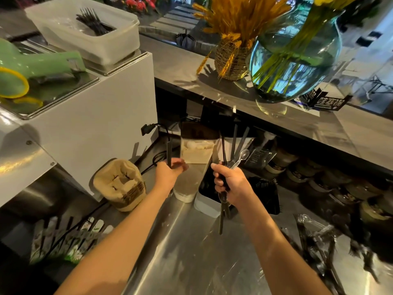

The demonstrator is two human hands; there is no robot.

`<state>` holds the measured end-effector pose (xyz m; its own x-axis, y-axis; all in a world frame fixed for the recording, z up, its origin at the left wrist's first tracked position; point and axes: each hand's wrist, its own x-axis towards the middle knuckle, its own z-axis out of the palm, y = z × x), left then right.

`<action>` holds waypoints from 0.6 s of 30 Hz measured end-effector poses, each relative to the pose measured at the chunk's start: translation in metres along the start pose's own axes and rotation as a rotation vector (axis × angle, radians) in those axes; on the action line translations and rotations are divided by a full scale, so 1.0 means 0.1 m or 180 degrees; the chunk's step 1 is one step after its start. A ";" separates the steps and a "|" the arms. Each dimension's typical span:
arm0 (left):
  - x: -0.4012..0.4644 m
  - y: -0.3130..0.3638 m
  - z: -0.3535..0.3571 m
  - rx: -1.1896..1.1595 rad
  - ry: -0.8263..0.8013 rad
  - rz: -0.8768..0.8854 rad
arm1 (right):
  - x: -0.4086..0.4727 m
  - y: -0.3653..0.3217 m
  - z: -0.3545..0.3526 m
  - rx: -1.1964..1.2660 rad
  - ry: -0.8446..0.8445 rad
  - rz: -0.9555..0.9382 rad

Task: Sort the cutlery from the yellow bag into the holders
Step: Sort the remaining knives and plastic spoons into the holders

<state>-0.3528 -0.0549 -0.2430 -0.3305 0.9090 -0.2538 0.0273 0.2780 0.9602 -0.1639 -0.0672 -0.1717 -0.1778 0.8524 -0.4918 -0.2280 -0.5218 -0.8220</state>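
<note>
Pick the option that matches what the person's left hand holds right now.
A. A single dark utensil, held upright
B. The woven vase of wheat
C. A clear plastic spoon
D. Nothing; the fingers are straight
A: the left hand pinches one dark utensil that stands upright above the fingers, while the right hand grips the mixed bundle of cutlery, which includes the clear spoon.

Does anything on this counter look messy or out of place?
Yes. A loose heap of cutlery lies scattered on the steel counter at the right, unsorted. The right hand grips a mixed bundle, the left hand one dark piece.
</note>
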 end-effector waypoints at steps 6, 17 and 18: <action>-0.05 0.24 -0.05 -0.0374 0.0172 0.0046 | 0.00 0.03 0.02 -0.0598 -0.0284 -0.0041; -0.37 1.01 0.10 0.0758 -0.1042 0.1213 | -0.17 0.03 0.09 -0.2414 -0.0309 0.0089; -0.36 0.99 0.11 0.0928 -0.1107 0.1225 | -0.17 0.03 0.10 -0.2561 -0.0354 0.0093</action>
<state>-0.3280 -0.0569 -0.1395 0.0818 0.9960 0.0356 0.3580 -0.0627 0.9316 -0.1710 -0.0840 -0.1628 -0.2769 0.8083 -0.5195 0.5286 -0.3234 -0.7849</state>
